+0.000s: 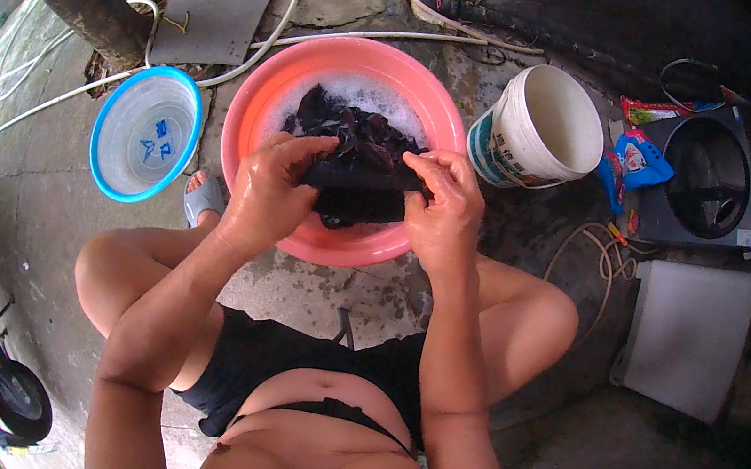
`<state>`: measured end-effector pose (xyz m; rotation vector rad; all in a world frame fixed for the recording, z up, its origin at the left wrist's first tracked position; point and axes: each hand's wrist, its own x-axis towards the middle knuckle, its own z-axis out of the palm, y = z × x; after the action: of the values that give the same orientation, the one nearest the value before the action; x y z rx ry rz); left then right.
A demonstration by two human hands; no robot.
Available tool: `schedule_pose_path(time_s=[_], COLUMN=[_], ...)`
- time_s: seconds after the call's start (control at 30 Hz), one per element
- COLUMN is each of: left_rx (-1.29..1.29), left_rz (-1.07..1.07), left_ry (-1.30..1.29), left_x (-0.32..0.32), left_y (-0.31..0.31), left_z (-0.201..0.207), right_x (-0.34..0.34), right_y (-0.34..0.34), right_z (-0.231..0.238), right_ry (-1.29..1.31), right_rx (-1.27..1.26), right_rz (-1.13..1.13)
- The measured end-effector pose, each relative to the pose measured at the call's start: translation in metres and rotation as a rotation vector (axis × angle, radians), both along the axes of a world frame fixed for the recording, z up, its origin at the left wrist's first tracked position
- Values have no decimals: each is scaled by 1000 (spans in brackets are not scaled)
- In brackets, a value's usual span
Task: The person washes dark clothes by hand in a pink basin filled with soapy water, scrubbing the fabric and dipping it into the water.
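Your left hand (pixel 269 190) and right hand (pixel 445 208) each pinch a dark cloth (pixel 362 179), held between them over the pink tub (pixel 247 113), where dark clothes (pixel 345 120) lie in suds (pixel 394 95).

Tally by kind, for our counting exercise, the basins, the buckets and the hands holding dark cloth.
Basins: 2 (pink basin, blue-rimmed basin)
Buckets: 1 (white bucket)
Hands: 2 (left hand and right hand, both holding dark cloth)
Total: 5
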<state>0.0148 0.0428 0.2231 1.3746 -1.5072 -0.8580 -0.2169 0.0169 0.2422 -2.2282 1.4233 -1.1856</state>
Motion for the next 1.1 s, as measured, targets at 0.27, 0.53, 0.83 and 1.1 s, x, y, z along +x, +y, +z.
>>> schedule_pose_path(time_s=[0.27,0.53,0.83,1.1], left_rx=[-18,102,169,-68], left_rz=[11,-13,19,-182], left_ry=[-258,33,-98,-183], left_x=[19,4,21,25], left_y=[-1,-4,-14,-20], left_z=[22,-14,-1,-20], right_x=[-22,19,-2,-25], right_y=[-3,12,2,-14], right_z=[17,-25,-26,-46], right_ry=[-8,-301,-68,-205], right_rx=[83,240,256,529], right_rz=[-69,-83,-112,242])
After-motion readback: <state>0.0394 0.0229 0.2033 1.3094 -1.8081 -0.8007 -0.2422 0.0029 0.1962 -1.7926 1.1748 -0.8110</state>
